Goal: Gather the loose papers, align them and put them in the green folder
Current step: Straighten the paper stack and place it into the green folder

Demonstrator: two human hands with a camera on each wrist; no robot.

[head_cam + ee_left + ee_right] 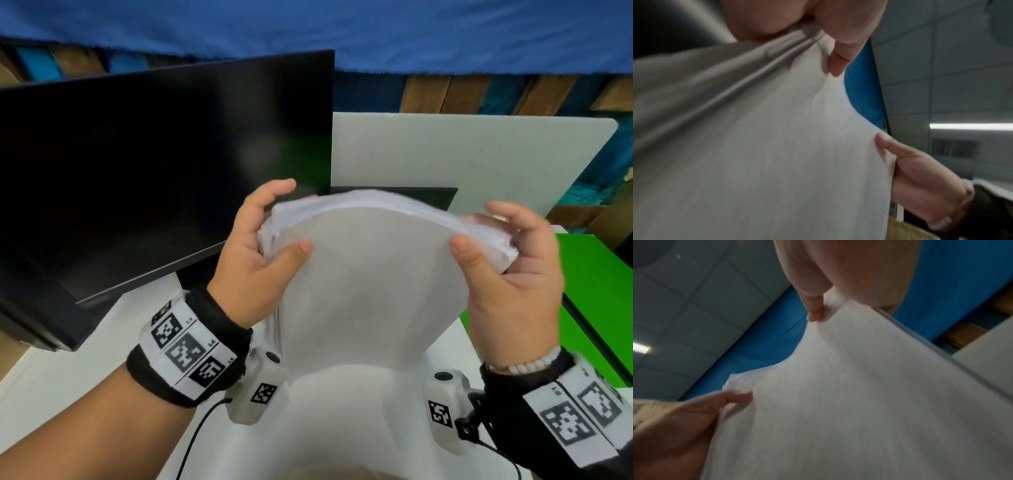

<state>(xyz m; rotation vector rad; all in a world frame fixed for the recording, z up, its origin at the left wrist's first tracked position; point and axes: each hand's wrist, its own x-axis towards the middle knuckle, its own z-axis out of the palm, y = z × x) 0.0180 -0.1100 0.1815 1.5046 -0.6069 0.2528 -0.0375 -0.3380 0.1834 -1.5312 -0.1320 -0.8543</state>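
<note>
Nearest to me, my left hand [255,253] and my right hand [507,270] hold the stack of papers [363,274] upright over the white desk [68,377]. Each hand grasps one side edge, with the thumb on the face toward me and the other fingers curled behind. The wrist views confirm this: thumbs pressed on the sheet and paper filling most of the frame. The top edge bows upward, and at both upper corners I see the sheets fanned a little, so they are not yet flush. I cannot see whether the bottom edge touches the desk.

From this I judge that the gathering is done, since no loose sheet lies on the visible desk, and the aligning is in progress. Putting the papers in the folder is left.

Further to the right, the green folder [596,281] lies flat on the desk, partly hidden by my right hand, and I cannot tell if it is open. Behind all stand the dark monitor [154,164] and a white divider [479,154].
</note>
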